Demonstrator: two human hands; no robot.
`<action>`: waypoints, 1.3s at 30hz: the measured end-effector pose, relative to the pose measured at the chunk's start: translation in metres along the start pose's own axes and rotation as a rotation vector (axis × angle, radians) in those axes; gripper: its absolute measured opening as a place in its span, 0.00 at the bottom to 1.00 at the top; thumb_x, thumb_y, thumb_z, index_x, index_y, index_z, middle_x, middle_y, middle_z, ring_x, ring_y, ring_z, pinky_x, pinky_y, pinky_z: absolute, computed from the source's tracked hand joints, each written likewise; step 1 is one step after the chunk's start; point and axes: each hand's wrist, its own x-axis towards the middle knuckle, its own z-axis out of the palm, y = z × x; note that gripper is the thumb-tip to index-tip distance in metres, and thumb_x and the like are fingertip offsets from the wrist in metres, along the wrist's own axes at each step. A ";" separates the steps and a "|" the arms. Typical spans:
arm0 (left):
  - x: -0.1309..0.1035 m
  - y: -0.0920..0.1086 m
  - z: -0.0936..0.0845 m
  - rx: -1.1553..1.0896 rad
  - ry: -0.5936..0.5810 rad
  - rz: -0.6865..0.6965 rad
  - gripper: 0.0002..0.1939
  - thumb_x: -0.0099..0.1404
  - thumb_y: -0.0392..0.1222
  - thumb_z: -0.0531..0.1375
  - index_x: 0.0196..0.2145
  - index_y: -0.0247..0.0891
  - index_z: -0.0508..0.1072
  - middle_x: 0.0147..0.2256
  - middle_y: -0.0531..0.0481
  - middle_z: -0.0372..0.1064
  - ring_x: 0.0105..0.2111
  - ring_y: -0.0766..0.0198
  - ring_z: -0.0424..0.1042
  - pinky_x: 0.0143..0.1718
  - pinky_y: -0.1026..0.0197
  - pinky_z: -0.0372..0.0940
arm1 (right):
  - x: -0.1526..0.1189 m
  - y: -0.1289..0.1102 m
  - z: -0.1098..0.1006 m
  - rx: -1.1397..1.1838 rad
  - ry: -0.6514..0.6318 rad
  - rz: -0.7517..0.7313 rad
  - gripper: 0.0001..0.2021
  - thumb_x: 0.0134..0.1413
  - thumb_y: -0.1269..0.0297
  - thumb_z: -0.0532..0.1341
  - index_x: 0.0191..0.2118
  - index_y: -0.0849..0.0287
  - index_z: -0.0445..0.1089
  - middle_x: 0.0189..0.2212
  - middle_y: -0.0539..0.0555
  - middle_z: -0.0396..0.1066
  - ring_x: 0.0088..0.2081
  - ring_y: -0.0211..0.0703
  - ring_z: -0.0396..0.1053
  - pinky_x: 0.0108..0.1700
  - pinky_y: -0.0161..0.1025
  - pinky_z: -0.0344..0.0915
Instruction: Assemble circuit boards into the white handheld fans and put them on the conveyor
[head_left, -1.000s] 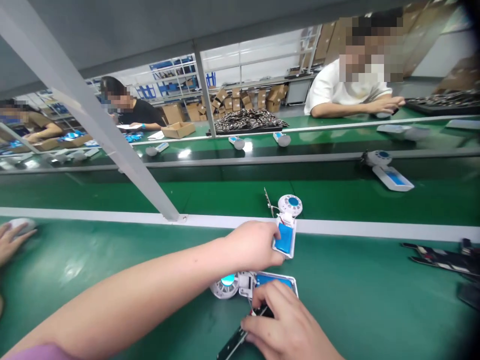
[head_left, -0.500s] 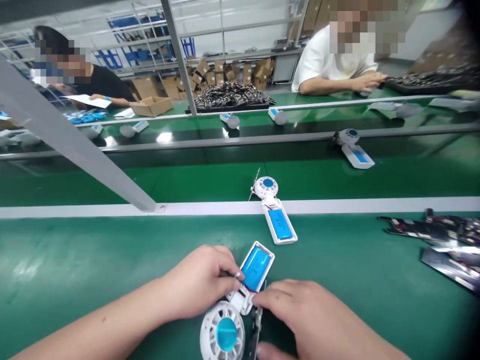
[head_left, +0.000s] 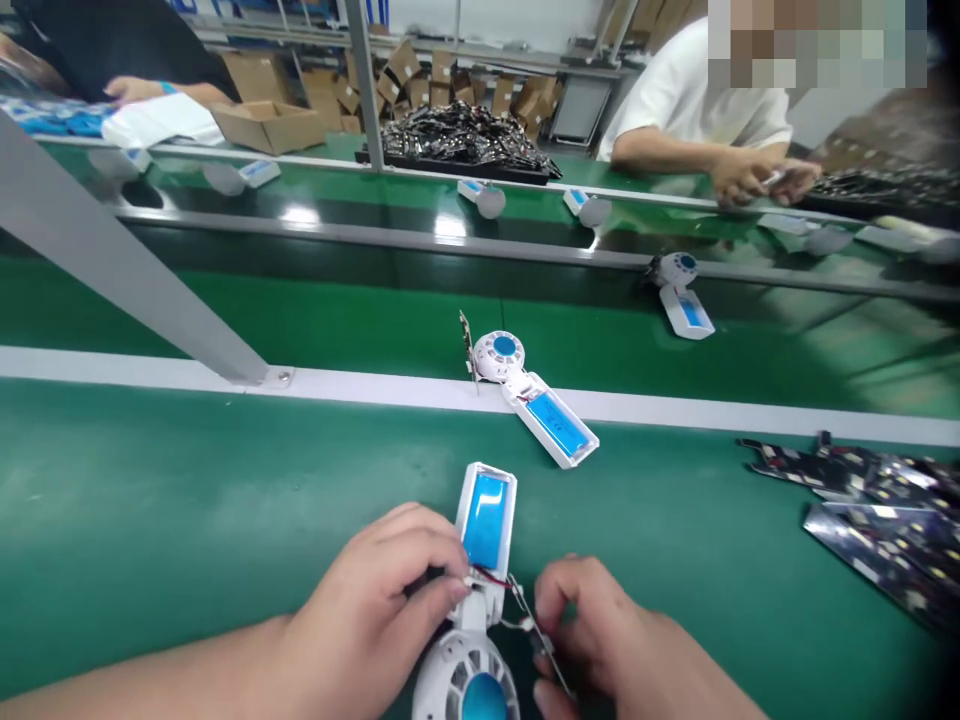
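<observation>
In front of me lies an opened white handheld fan (head_left: 457,668), its round slotted head with a blue centre towards me. A blue battery (head_left: 486,525) sits in its handle, which points away. My left hand (head_left: 390,590) is closed at the fan's neck, thumb and forefinger pinched beside the red and black wires (head_left: 491,577); fingers hide the exact spot. My right hand (head_left: 589,625) holds a thin circuit board (head_left: 546,640) on edge, right of the neck, with wires running to the fan. A second open fan (head_left: 556,425) lies beyond, across the white strip.
Dark circuit boards (head_left: 892,510) are piled at the right. A grey post (head_left: 180,290) slants down at the left to the white strip (head_left: 360,387). Another fan (head_left: 684,300) lies farther off on the green belt. Two people work across the line, near a heap of boards (head_left: 469,140).
The fan has turned so its handle points more straight away. My right hand has drawn the circuit board rightwards from the neck, exposing the wires. The camera view has tilted down.
</observation>
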 end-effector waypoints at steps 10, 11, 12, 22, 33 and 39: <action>0.001 -0.009 -0.003 -0.089 0.030 -0.127 0.08 0.65 0.34 0.58 0.32 0.43 0.75 0.32 0.55 0.71 0.32 0.67 0.71 0.34 0.65 0.65 | 0.017 0.006 -0.014 -0.360 0.215 -0.081 0.29 0.48 0.72 0.60 0.59 0.56 0.63 0.41 0.58 0.75 0.39 0.52 0.77 0.35 0.44 0.78; 0.001 -0.009 -0.003 -0.088 0.032 -0.115 0.08 0.66 0.34 0.58 0.32 0.44 0.76 0.32 0.55 0.72 0.33 0.67 0.71 0.34 0.65 0.65 | 0.019 0.003 -0.014 -0.343 0.203 -0.071 0.24 0.50 0.72 0.61 0.55 0.54 0.66 0.40 0.56 0.75 0.37 0.51 0.77 0.35 0.43 0.77; 0.002 -0.008 -0.003 -0.086 0.035 -0.103 0.08 0.66 0.34 0.58 0.32 0.44 0.76 0.32 0.55 0.72 0.33 0.67 0.71 0.35 0.65 0.65 | 0.022 0.000 -0.015 -0.308 0.193 -0.071 0.21 0.50 0.72 0.62 0.52 0.53 0.68 0.39 0.55 0.74 0.36 0.49 0.76 0.34 0.42 0.77; 0.004 -0.007 -0.004 0.022 -0.077 0.146 0.09 0.67 0.29 0.58 0.31 0.40 0.72 0.33 0.53 0.72 0.36 0.66 0.68 0.39 0.65 0.64 | 0.035 -0.003 -0.009 -0.030 0.188 -0.445 0.21 0.63 0.70 0.61 0.59 0.52 0.58 0.44 0.55 0.71 0.45 0.46 0.71 0.47 0.41 0.72; 0.008 -0.009 -0.012 -0.012 -0.130 0.207 0.09 0.63 0.30 0.63 0.26 0.37 0.73 0.29 0.53 0.73 0.31 0.66 0.68 0.37 0.62 0.64 | 0.042 0.015 0.004 0.234 0.114 -0.492 0.26 0.56 0.66 0.69 0.57 0.48 0.61 0.48 0.54 0.70 0.48 0.47 0.71 0.49 0.43 0.72; 0.010 -0.009 -0.012 -0.088 -0.118 0.129 0.09 0.59 0.28 0.64 0.24 0.38 0.75 0.26 0.55 0.74 0.29 0.67 0.69 0.36 0.63 0.64 | 0.044 0.018 0.006 0.217 0.114 -0.497 0.25 0.56 0.63 0.69 0.58 0.47 0.64 0.48 0.55 0.70 0.48 0.49 0.72 0.47 0.44 0.74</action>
